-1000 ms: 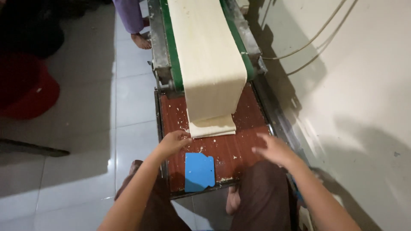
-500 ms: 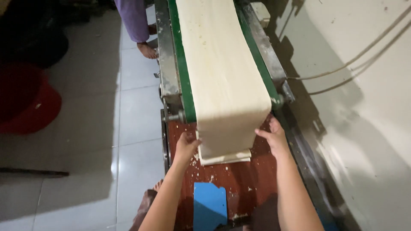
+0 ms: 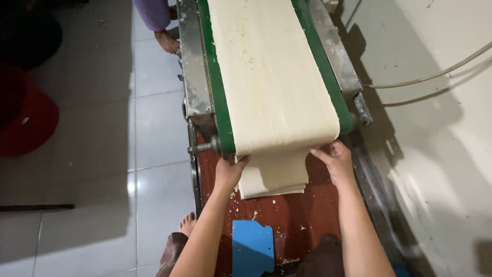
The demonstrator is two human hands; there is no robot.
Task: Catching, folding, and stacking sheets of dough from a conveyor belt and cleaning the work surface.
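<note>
I see a reddish wooden tabletop [image 3: 287, 220] on pale floor tiles [image 3: 154, 133]. One smooth cream dough sheet [image 3: 277, 92] hangs off one green belt [image 3: 218, 102]. My left hand [image 3: 229, 172] and right hand [image 3: 335, 161] have fingers pinched on its edges. One flat blue scraper [image 3: 252, 249] lies below my fingers.

The dough sheet [image 3: 277, 87] runs past the top edge; a bystander's foot [image 3: 168, 41] shows only partly.

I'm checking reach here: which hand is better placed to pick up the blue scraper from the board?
Probably the left hand. The blue scraper lies just beside the left forearm, while the right hand holds the dough sheet at the far edge of the board.
</note>
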